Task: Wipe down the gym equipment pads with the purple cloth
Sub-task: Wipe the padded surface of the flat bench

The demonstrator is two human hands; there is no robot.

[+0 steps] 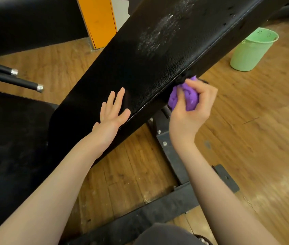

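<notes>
While my left hand (112, 114) lies flat with straight fingers on the long black leather-textured bench pad (140, 68), my right hand (191, 106) clenches around the bunched purple cloth (189, 99) and presses it against the stitched side edge of that pad. I see the cloth wadded into a ball, touching the pad's side just below its seam, on the side facing the pale green plastic bucket (251, 50). A whitish smear (158, 34) sits on the pad's top surface, further up the pad from my left hand. Under the pad, the black steel frame (172, 156) runs across the wooden plank floor (263, 138). Beyond the pad's far side I see 2 black bars with silver tips (27, 84) and an orange upright panel (97, 20). The bucket stands on the floor, well apart from the pad's edge.
</notes>
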